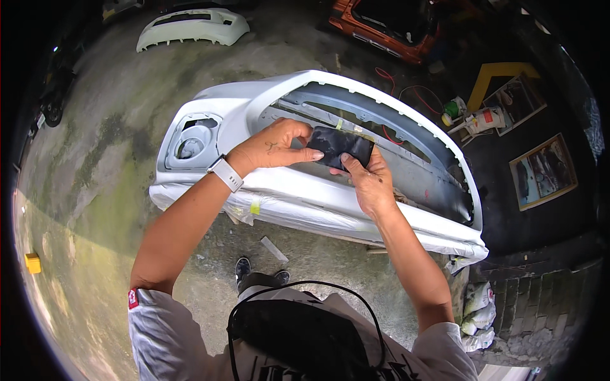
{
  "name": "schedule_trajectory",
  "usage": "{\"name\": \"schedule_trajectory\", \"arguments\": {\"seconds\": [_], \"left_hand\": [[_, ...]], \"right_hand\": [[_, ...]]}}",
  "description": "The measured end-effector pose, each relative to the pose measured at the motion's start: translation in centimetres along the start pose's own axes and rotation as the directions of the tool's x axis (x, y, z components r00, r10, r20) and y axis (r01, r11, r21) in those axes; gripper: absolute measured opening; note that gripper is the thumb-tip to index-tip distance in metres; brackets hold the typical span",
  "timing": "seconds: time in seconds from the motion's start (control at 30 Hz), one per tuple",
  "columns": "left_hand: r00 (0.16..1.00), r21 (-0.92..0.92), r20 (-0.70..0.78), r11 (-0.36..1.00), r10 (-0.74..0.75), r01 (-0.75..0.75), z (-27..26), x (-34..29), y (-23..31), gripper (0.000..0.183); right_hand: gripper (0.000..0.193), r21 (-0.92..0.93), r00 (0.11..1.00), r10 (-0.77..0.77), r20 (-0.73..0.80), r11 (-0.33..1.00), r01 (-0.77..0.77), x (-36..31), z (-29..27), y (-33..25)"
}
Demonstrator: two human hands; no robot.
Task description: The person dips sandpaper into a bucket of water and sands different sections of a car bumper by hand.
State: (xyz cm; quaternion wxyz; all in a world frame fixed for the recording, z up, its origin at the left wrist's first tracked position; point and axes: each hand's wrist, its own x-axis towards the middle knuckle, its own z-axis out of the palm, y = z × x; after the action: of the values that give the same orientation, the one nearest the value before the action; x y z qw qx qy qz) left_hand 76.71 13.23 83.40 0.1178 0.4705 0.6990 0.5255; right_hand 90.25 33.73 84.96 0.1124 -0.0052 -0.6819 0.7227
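A black, flat rectangular piece with pale smudges (338, 143) is held up between both my hands; the frame does not show just what it is. My left hand (270, 147), with a pale watch strap on the wrist, pinches its left end between thumb and fingers. At its right end, my right hand (372, 183) grips with the thumb on top and the fingers mostly hidden behind. Below the hands lies a large white car bumper (289, 183) with a wide opening and a round lamp recess at its left. Wrinkled clear film (318, 222) with yellow-green tape covers its near edge.
Another pale bumper (236, 30) lies on the floor at the far left. An orange vehicle (375, 43) stands at the back. To the right are a red hose (383, 73), white containers (486, 120), a framed picture (543, 173) and filled sacks (478, 312).
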Motion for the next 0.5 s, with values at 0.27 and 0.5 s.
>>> {"name": "schedule_trajectory", "arguments": {"seconds": [0.27,0.5], "left_hand": [[0.998,0.205,0.053,0.979,-0.031,0.020,0.0,0.0,1.5,0.032],[0.999,0.393,0.014,0.918,0.043,-0.045,-3.9,-1.9,-1.3,0.029]], "right_hand": [[0.088,-0.867,0.832,-0.341,0.437,0.086,0.491,1.0,1.3,-4.7],[0.045,-0.848,0.911,-0.073,0.406,0.343,0.405,-0.3,-0.5,-1.1]]}}
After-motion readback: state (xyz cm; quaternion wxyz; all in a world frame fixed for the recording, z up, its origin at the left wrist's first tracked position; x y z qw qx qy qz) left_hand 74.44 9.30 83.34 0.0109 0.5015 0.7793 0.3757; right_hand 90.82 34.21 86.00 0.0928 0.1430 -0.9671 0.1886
